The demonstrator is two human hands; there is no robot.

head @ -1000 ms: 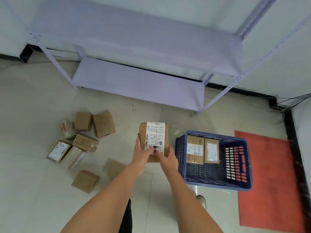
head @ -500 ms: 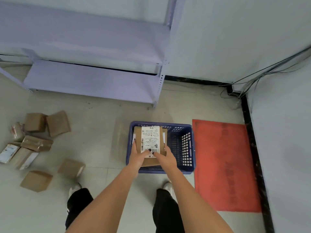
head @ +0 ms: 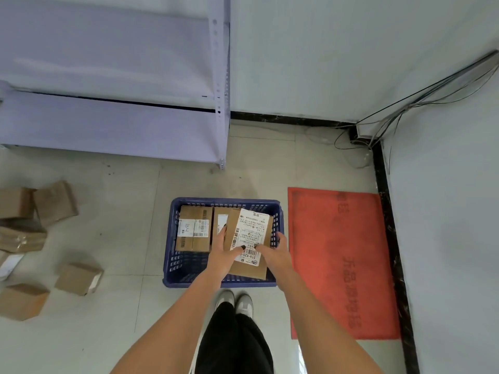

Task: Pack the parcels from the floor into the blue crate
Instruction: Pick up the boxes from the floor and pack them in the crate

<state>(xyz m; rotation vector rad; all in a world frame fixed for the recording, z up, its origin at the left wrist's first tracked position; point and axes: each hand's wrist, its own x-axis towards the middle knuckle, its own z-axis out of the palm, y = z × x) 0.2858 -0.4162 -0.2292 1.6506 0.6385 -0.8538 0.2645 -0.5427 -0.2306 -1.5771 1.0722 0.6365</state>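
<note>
The blue crate [head: 172, 265] stands on the floor straight in front of my feet. Both hands hold a brown labelled parcel [head: 249, 233] inside the crate's right half, tilted, its white label facing up. My left hand [head: 224, 252] grips its left edge and my right hand [head: 274, 252] grips its near right edge. A labelled parcel [head: 193, 232] lies flat in the crate's left half, and a second parcel [head: 221, 220] beside it is mostly hidden behind the held one. Several brown parcels [head: 78, 278] lie on the floor to the left.
A red mat [head: 343, 263] lies right of the crate. A grey metal shelf rack [head: 113, 125] stands behind, against the wall. Loose cables [head: 378, 125] hang in the far right corner. My shoes [head: 235, 303] are just below the crate's near rim.
My hands have carried the labelled parcel from above the floor to the right and down into the crate's right half. My view has swung right, so the floor parcels are now at the left edge.
</note>
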